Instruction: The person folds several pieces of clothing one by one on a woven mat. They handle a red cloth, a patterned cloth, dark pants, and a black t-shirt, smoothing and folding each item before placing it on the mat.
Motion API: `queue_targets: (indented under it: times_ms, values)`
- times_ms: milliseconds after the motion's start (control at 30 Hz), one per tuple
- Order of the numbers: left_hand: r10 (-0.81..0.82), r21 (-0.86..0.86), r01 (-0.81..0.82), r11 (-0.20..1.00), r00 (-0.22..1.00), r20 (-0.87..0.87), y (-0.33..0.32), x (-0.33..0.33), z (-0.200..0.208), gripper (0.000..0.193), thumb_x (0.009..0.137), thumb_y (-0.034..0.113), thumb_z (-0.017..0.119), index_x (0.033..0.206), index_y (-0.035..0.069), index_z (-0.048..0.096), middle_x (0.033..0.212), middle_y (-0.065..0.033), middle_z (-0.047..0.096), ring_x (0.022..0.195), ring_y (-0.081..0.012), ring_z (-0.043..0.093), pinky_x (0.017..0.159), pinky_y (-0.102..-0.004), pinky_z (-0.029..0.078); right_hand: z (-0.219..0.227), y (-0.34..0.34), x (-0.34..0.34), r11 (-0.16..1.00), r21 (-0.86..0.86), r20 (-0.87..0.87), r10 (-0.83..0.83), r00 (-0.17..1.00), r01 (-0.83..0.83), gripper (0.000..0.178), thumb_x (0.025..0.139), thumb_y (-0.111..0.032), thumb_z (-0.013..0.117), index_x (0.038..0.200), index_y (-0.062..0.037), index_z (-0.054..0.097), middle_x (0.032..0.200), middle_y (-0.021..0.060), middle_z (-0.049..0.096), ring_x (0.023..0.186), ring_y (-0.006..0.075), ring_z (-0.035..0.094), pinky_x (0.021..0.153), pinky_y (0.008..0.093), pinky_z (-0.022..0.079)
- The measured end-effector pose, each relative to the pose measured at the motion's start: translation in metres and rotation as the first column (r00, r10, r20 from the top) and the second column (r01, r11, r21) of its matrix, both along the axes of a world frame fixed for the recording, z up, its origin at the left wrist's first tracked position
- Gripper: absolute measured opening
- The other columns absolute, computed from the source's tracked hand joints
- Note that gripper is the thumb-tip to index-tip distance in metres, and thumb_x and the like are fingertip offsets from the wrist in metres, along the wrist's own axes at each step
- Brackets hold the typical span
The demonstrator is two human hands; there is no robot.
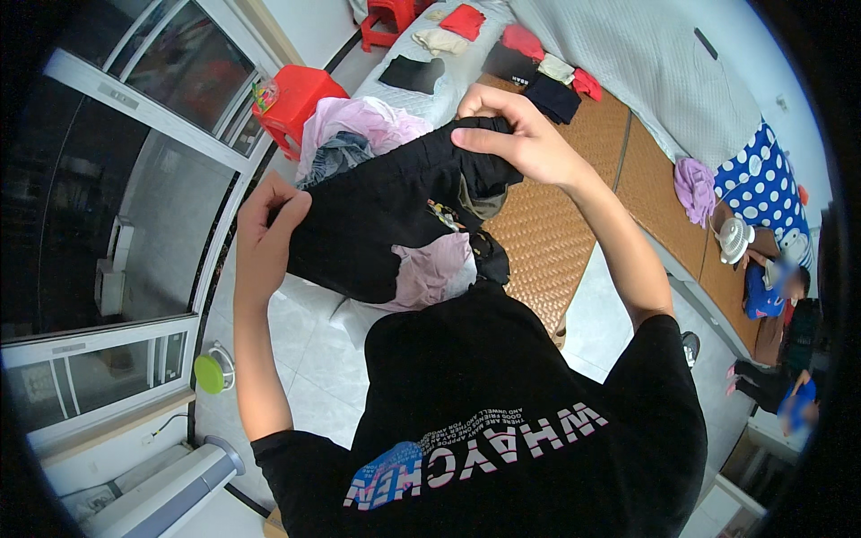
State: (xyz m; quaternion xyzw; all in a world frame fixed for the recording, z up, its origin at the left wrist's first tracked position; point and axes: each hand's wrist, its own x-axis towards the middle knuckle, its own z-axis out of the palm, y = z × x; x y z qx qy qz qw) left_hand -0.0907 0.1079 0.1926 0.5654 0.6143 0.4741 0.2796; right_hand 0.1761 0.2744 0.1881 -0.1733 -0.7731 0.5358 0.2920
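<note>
Stretched out between my hands is a pair of black shorts [350, 233], its gathered waistband running along the upper edge. My left hand [269, 224] pinches one end and my right hand [520, 139] grips the other, thumb on top. A pale pink garment [432, 272] lies below the shorts, close to my body. Just beyond them is a heap with a pink-and-white cloth [377, 125] and a blue denim piece [336, 160]. The shorts partly hide the clothes beneath.
Folded clothes [549, 94] lie on the woven mat [547, 233] and the grey-covered seat [462, 72]. A red stool [305, 94] stands beyond my left hand. Far right are a white fan [735, 238], a purple cloth [695, 190] and two people.
</note>
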Motion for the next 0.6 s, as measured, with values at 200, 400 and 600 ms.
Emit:
queue_targets:
  times_ms: [200, 400, 600]
  values:
    - [-0.022, -0.107, 0.020, 0.994, 0.999, -0.025, -0.022, 0.007, -0.007, 0.020, 0.094, 0.013, 0.055, 0.081, 0.005, 0.044, 0.072, 0.0007, 0.034, 0.068, -0.0079, 0.033, 0.063, -0.0229, 0.028, -0.013, -0.013, 0.012, 1.000, -0.027, 0.164, 0.015, 0.986, -0.011, 0.016, 0.092, -0.014, 0.062, 0.089, -0.0023, 0.051, 0.083, -0.0018, 0.049, 0.081, 0.0073, 0.045, 0.077, 0.0242, 0.038]
    - [-0.033, -0.228, 0.061, 0.972, 0.992, 0.123, -0.051, 0.018, -0.032, 0.013, 0.089, 0.008, 0.062, 0.097, 0.004, 0.053, 0.083, -0.0030, 0.057, 0.081, -0.0095, 0.052, 0.076, -0.0226, 0.039, -0.038, -0.035, 0.023, 0.997, 0.047, 0.199, 0.057, 0.978, -0.068, 0.022, 0.092, -0.017, 0.063, 0.111, -0.0061, 0.060, 0.093, 0.0048, 0.062, 0.078, 0.0119, 0.057, 0.071, 0.0285, 0.044]
    - [-0.123, -0.470, 0.153, 0.869, 0.988, 0.095, -0.086, 0.030, -0.047, 0.038, 0.078, 0.005, 0.072, 0.115, 0.009, 0.062, 0.088, -0.0063, 0.064, 0.079, -0.0136, 0.059, 0.069, -0.0253, 0.044, -0.054, -0.052, 0.042, 0.957, -0.011, 0.353, 0.276, 0.894, -0.290, 0.026, 0.084, -0.013, 0.071, 0.109, -0.0069, 0.066, 0.096, 0.0101, 0.070, 0.088, 0.0226, 0.068, 0.077, 0.0350, 0.054]
